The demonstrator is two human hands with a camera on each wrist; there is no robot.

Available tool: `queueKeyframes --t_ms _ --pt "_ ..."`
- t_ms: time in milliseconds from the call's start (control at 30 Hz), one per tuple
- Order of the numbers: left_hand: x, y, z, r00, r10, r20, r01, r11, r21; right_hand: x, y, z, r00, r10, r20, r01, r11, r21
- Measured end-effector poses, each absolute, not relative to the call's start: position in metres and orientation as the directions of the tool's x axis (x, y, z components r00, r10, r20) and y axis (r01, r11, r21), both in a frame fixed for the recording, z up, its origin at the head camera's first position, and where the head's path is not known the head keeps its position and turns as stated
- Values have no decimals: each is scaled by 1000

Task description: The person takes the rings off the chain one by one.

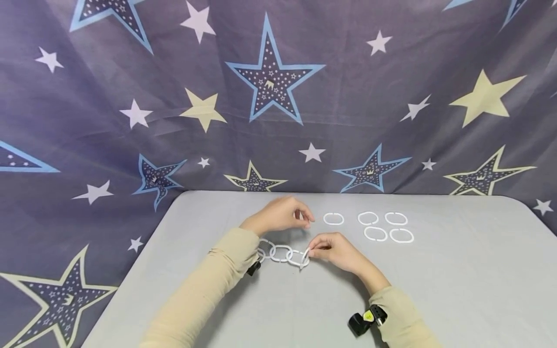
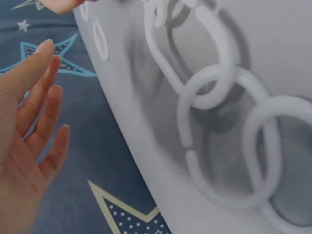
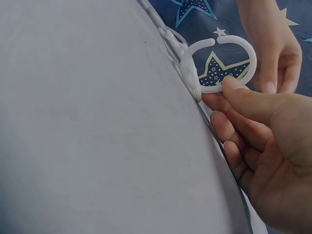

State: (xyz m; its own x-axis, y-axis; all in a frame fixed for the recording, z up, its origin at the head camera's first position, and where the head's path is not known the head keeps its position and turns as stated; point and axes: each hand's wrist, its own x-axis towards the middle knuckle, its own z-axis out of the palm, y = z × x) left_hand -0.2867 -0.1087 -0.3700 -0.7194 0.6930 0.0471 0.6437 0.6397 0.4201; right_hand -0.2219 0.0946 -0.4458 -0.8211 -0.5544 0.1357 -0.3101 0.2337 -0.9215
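Note:
My right hand [image 1: 337,250] pinches a white plastic chain link [image 3: 252,61] between thumb and fingers. This oval link has a small gap on one side and stands tilted up, at the right end of a chain of joined white links [image 1: 280,246]. The chain runs leftward and goes partly behind my left sleeve. My left hand [image 1: 283,213] hovers above and beyond the chain, fingers loosely bent and holding nothing. In the left wrist view, the interlocked links [image 2: 270,151] appear close up beside that hand.
A single loose white link [image 1: 333,224] lies just right of my left hand. Several more loose links [image 1: 375,240] lie grouped farther right on the grey table [image 1: 457,290]. Behind the table hangs a dark cloth [image 1: 348,121] printed with stars.

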Motion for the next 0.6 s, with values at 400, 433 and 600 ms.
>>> queueKeyframes --t_ms 400,433,600 --pt "-252 -130 -374 -768 640 13 592 703 395 -221 94 -445 -836 -536 118 -286 242 -927" --pt "-249 -130 -374 -773 635 8 585 707 397 -221 94 -445 -837 -534 118 -286 243 -927" --pt "-234 -131 -377 -788 616 -3 567 727 388 -222 94 -445 -836 -536 118 -287 243 -926"
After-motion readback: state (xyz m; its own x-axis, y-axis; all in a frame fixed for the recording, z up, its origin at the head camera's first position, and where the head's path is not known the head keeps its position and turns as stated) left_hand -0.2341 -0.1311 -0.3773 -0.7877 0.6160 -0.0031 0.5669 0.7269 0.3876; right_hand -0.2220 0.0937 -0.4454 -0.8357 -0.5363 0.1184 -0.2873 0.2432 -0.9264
